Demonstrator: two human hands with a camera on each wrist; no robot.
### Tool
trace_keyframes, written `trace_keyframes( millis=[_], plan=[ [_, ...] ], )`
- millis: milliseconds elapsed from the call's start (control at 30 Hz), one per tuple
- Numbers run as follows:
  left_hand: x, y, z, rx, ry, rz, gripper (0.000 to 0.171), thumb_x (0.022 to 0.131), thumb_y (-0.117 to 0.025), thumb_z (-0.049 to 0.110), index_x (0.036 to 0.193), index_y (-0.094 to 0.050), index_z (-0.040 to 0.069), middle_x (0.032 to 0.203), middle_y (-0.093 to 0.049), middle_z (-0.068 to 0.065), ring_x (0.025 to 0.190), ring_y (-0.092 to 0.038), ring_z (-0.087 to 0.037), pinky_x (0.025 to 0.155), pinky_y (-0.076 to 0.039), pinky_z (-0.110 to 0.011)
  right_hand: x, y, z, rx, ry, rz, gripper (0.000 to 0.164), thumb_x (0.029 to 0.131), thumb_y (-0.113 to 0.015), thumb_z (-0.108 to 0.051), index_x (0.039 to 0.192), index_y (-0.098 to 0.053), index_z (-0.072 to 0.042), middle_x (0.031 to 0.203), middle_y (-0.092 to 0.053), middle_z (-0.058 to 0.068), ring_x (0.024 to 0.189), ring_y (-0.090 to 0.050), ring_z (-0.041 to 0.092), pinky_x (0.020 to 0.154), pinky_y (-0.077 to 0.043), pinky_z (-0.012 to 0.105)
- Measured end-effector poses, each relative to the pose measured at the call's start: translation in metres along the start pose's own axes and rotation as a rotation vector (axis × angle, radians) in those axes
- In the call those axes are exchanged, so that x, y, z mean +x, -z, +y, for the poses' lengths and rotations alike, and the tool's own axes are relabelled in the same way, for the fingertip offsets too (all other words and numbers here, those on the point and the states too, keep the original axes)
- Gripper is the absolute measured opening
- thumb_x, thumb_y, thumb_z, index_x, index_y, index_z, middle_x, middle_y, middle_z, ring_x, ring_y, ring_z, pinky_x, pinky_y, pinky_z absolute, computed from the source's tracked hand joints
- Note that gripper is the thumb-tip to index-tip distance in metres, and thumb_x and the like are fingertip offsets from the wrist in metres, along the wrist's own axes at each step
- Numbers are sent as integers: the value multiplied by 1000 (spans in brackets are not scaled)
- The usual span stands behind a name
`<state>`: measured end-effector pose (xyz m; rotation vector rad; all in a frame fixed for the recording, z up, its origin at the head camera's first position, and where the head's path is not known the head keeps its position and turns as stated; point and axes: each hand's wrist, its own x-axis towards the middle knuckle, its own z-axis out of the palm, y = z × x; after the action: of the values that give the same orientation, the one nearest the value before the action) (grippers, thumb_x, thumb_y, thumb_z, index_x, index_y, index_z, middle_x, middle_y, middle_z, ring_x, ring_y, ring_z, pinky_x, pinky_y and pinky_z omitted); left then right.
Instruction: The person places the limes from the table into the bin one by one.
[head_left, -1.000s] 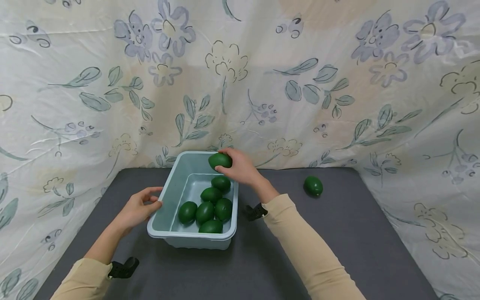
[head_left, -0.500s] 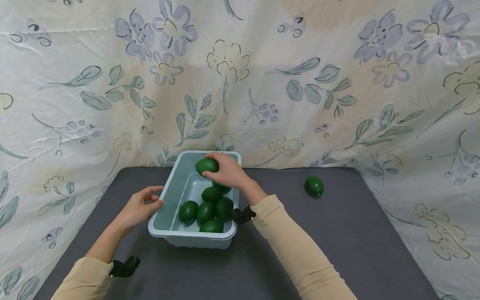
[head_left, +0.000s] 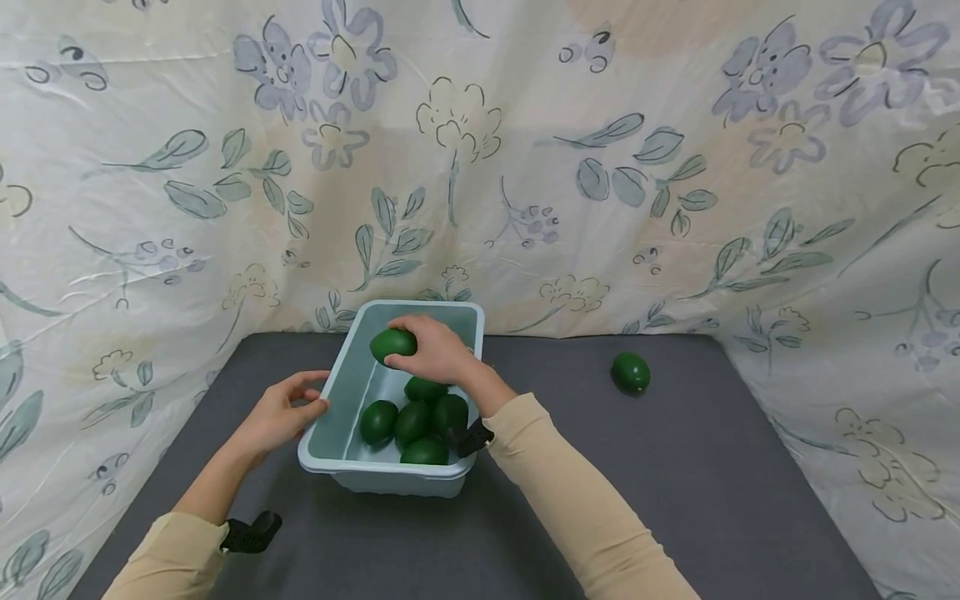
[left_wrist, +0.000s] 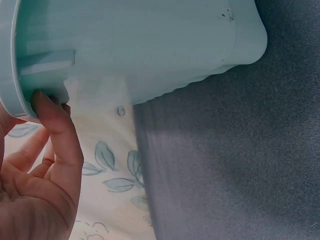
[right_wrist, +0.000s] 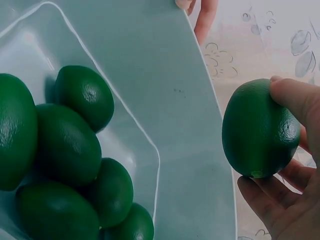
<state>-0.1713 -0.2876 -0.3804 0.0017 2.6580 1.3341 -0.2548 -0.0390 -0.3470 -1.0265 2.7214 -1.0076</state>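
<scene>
A glossy, dark green avocado (head_left: 393, 345) is held in my right hand (head_left: 433, 350), over the far part of a pale blue-green plastic bin (head_left: 378, 481). In the right wrist view the thumb lies on one end of the held avocado (right_wrist: 260, 127) and fingertips support the other. Several more avocados (head_left: 377, 422) lie loosely in the bin, gathered toward its near right; my right hand and wrist hide some of them. My left hand (head_left: 276, 417) grips the bin's left rim, and in the left wrist view a finger (left_wrist: 60, 130) tucks under that rim (left_wrist: 9, 60).
One more avocado (head_left: 630, 372) lies alone on the dark grey table (head_left: 585, 467), right of the bin. A flower-patterned cloth (head_left: 510, 150) hangs behind the table and along both sides. Black straps (head_left: 252, 533) sit on both wrists.
My right hand has carried the avocado left and slightly nearer, from the bin's far right corner to over its far middle. The left hand stays at the rim.
</scene>
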Motion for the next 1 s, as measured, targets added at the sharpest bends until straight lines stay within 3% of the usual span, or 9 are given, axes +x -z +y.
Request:
trace_keyframes(
  millis=[133,400,667,1000],
  plan=[
    [0,0,0,-2,2,-4,53,91,-55,16,139,-35,6,105,-52,-18,86,-54,-24,63,-51,-33,0,-2,-4,-3,1,-11,54,87,-62,-35,135,-46,-16,125,-53,3,97,-53,14,76,-45,26],
    [0,0,0,-5,2,-2,53,91,-55,16,139,-34,6,105,-52,-18,84,-56,-23,63,-51,-33,-1,2,-3,-5,24,-21,57,89,-57,-38,140,-39,-20,142,-40,0,129,-39,17,102,-35,35],
    [0,-1,2,-6,7,-3,53,91,-55,15,139,-34,6,104,-52,-18,82,-55,-22,62,-51,-33,-11,13,0,20,41,-22,56,90,-55,-40,141,-37,-22,144,-38,1,131,-37,17,102,-34,37],
    [-1,-1,2,-6,5,0,54,91,-55,17,140,-34,6,106,-52,-18,81,-57,-22,61,-51,-33,-22,29,5,62,84,60,52,90,-58,-35,137,-43,-19,139,-43,-1,125,-43,17,100,-36,31]
  ],
)
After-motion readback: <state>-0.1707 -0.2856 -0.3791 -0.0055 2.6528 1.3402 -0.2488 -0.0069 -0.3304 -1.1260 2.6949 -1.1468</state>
